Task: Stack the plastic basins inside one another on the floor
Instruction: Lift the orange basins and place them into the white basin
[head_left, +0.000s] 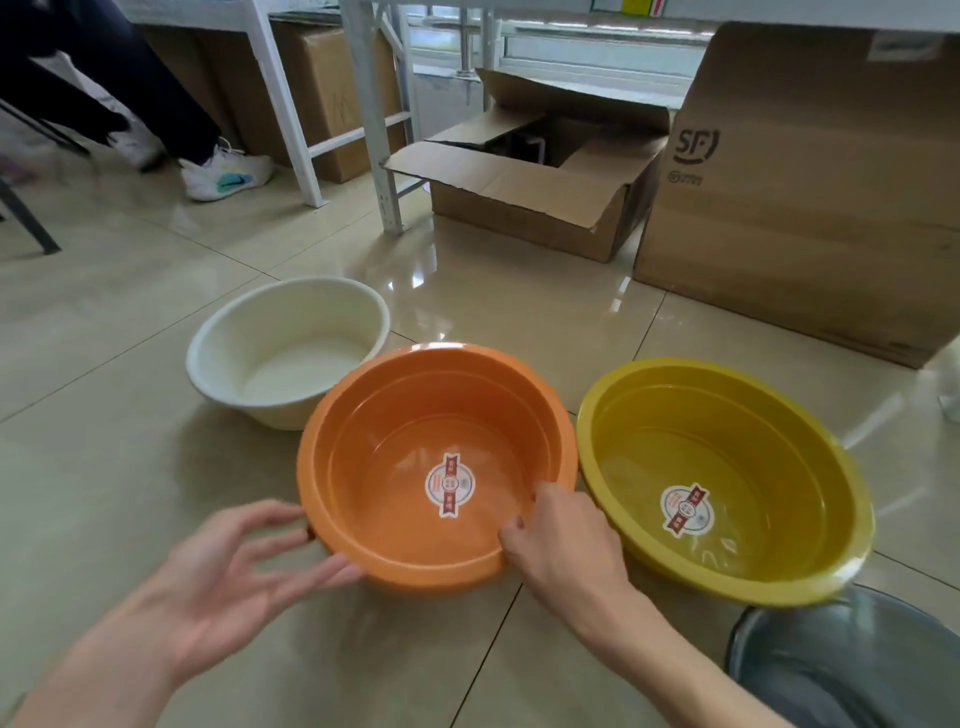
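Since your right hand (563, 540) fingers pinch the orange basin (395, 415) rim and the left hand (234, 566) is spread open beside it, nothing's nested yet: the white basin (234, 332) and yellow basin (779, 415) sit separate on the floor (130, 467).

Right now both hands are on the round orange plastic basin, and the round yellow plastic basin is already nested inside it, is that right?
Not quite. The head view shows the round yellow plastic basin sitting on the floor beside the round orange plastic basin, to its right, not inside it. The rest holds: the left hand and right hand are both at the orange basin's near rim.
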